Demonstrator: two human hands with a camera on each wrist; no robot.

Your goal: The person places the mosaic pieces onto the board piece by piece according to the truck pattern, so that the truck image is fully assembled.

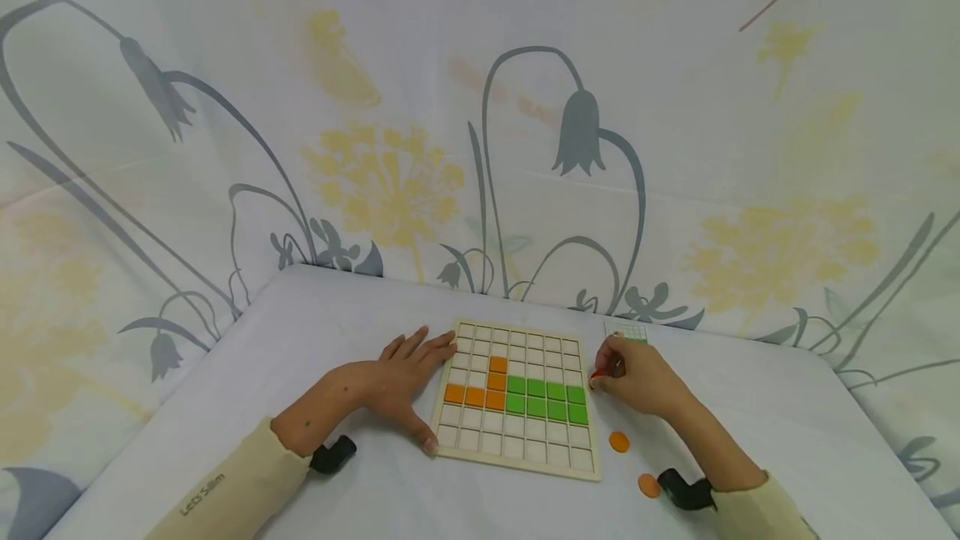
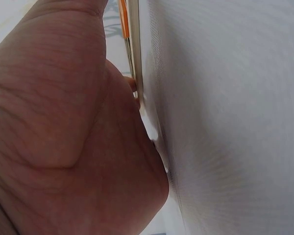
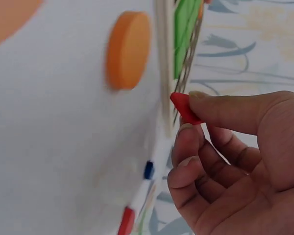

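- Nearest to the camera are two orange discs (image 1: 618, 441) lying flat on the counter (image 1: 315, 332), just off the near right corner of the board; the second one (image 1: 648, 485) sits right by the right wrist.
- Right hand (image 1: 637, 377) hovers at the right edge of the wooden grid board (image 1: 517, 394), pinching a small red piece (image 3: 185, 107) between thumb and forefinger. Other fingers (image 3: 196, 166) are curled under, holding nothing.
- That red piece looks thin, rigid and very light, probably smooth foam or plastic. My guess is it won't bend but could easily squirt out of a pinch, so holding it by opposite edges like this seems right.
- Left hand (image 1: 401, 377) lies flat on the counter with fingers straight and a bit spread, fingertips and thumb touching the board's left edge, bracing it.
- Board is a light wooden frame, stiff, likely to slide on the cloth if nudged, hence the bracing I reckon.
- Already in the grid: orange tiles (image 1: 483, 390) in an L shape left of centre, green tiles (image 1: 546, 400) in two rows to their right.
- Small gridded card (image 1: 626, 330) lies far right, past the right hand.
- Can't tell the red piece's exact shape.
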